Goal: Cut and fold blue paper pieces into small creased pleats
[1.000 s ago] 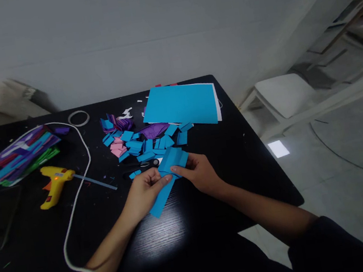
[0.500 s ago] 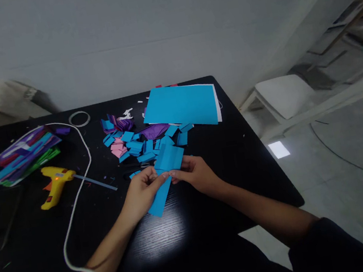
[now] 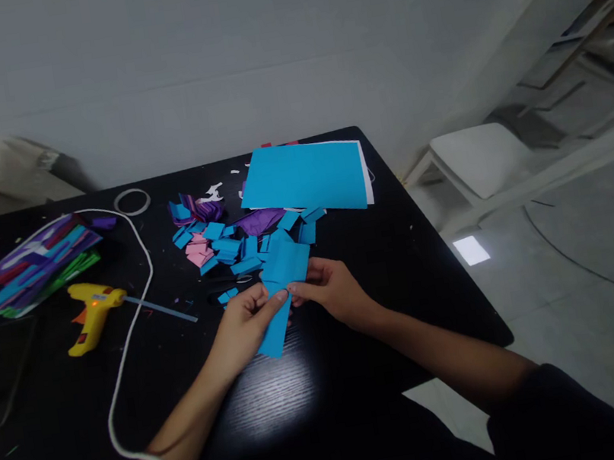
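Between my hands is a creased strip of blue paper (image 3: 285,262), its lower end hanging down toward me and its upper end tilted away. My left hand (image 3: 248,317) pinches its left edge, thumb on top. On the opposite edge my right hand (image 3: 331,292) is closed, its thumb pressing near the other thumb and its fingers behind the paper. Just beyond lie several small folded blue paper pieces (image 3: 228,249) and a few pink folded pieces (image 3: 199,251). Scissors (image 3: 242,279), partly hidden, lie by my left fingers.
A yellow glue gun (image 3: 92,316) with a glue stick lies left, beside a white cable (image 3: 125,365) that crosses my left forearm. Blue sheets (image 3: 304,176) lie at the back. Colourful paper strips (image 3: 49,261) and a tape ring (image 3: 132,202) are on the black table (image 3: 401,285).
The strip has turned slightly, its lower end swinging to the right and its upper part lying flatter. Both hands keep their hold, with thumbs shifted a little.
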Available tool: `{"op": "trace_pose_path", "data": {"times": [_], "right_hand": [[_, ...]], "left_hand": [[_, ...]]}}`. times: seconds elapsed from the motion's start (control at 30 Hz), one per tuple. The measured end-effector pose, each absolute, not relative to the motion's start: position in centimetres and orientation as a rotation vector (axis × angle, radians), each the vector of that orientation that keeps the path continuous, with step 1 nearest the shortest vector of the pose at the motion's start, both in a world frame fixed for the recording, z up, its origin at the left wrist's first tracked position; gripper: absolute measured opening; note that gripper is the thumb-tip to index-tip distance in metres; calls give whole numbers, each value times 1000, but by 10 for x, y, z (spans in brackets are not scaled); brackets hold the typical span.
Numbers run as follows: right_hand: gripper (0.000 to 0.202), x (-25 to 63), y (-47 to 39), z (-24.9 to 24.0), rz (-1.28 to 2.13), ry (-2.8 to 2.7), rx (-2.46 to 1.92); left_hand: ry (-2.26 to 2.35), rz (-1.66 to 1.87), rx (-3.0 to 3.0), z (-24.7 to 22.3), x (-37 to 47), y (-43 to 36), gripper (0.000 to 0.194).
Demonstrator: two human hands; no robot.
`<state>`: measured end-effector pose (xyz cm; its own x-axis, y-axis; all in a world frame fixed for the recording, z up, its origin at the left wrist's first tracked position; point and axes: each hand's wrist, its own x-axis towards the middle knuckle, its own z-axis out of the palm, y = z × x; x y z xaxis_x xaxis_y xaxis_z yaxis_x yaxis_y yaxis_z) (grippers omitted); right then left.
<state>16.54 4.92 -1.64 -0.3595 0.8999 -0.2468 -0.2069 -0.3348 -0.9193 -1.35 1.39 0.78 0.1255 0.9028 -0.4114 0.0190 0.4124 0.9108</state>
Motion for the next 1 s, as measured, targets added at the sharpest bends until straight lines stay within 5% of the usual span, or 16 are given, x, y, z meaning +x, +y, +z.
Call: {"op": "trace_pose_path", "data": {"times": [0.83, 1.0], "right_hand": [[41, 166, 53, -15, 1938, -1087, -1090], [50, 166, 52, -12, 1652, -1029, -1071]], "left_hand": [[1241, 660, 774, 12, -19, 17, 42], [1171, 710, 637, 11, -21, 19, 43]]}}
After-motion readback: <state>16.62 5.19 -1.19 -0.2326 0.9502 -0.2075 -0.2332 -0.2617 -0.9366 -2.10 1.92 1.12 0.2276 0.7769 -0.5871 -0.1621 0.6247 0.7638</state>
